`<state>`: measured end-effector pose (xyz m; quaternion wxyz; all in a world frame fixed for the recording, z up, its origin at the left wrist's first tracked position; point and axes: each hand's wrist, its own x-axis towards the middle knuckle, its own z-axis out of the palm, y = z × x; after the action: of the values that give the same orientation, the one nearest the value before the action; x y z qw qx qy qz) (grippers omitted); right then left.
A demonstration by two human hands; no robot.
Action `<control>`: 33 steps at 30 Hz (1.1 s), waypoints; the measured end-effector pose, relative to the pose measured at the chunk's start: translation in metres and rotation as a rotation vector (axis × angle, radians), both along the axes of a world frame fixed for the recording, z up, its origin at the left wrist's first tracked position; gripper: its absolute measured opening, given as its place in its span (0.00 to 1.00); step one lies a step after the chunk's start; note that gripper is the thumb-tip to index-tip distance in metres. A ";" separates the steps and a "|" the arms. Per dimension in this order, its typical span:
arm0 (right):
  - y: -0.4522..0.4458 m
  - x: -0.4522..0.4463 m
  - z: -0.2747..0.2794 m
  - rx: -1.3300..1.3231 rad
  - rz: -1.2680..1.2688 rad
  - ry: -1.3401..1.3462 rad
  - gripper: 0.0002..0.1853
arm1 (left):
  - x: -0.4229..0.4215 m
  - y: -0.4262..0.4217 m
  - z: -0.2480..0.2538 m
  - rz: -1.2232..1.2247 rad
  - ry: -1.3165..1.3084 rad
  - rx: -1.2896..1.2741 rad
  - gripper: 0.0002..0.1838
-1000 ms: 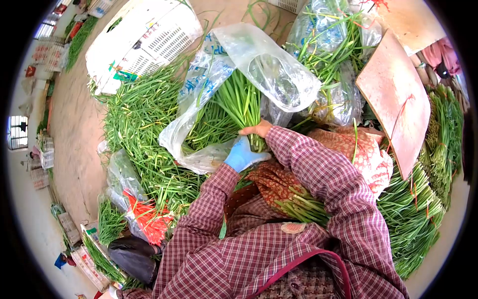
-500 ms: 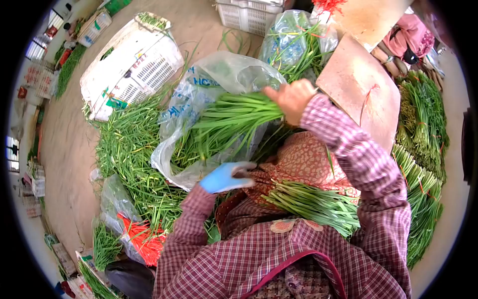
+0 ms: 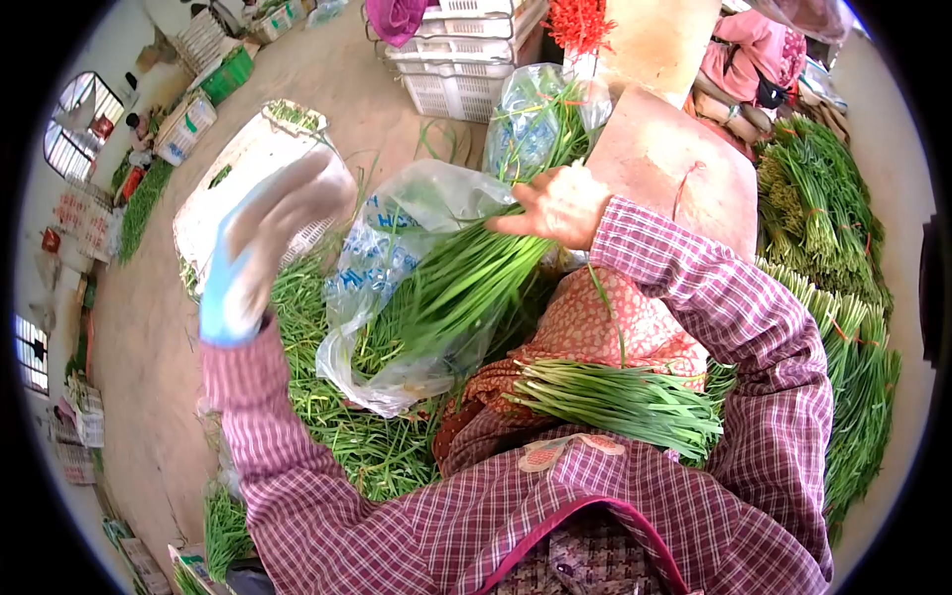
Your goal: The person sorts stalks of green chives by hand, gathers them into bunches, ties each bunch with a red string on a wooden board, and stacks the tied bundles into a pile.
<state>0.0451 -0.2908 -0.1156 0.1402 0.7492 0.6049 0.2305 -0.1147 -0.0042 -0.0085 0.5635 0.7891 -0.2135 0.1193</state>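
Observation:
My right hand (image 3: 563, 205) is closed around one end of a bunch of green chives (image 3: 464, 283), whose long leaves hang down to the left over an open clear plastic bag (image 3: 359, 260) with blue print. My left hand (image 3: 266, 240), in a blue and white glove, is raised at the left in front of a white crate; it is blurred, its fingers look stretched out and I see nothing in it. A second bunch of chives (image 3: 615, 402) lies across the patterned cloth (image 3: 585, 322) on my lap, stems to the left.
Loose chives (image 3: 377, 456) are heaped on the floor around the bag. White crates (image 3: 451, 94) are stacked at the back, near red ties (image 3: 579, 25) and a board (image 3: 674, 169). Tied chive bundles (image 3: 843, 347) line the right. A person in pink (image 3: 749, 59) is at upper right.
My left hand has swung up and to the left, away from my lap. The bunch in my right hand now hangs more steeply. The view has shifted somewhat.

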 end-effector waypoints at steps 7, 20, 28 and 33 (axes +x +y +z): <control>0.011 -0.035 0.045 0.290 0.378 -0.046 0.29 | 0.099 -0.029 -0.116 -0.293 0.428 0.518 0.39; 0.054 -0.008 -0.001 0.440 0.342 0.190 0.45 | -0.059 -0.084 -0.227 -0.641 0.997 -1.222 0.31; 0.016 -0.028 -0.047 0.894 -0.231 1.917 0.55 | -0.033 -0.069 -0.185 -0.111 0.937 -0.826 0.28; 0.069 -0.073 -0.045 1.269 -0.142 2.116 0.44 | -0.045 -0.044 -0.272 0.113 0.894 -0.656 0.31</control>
<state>-0.0279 -0.2218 -0.1611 -0.7937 0.5337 0.1598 -0.2443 -0.1601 -0.0480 -0.2802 0.8080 0.5564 0.1373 -0.1368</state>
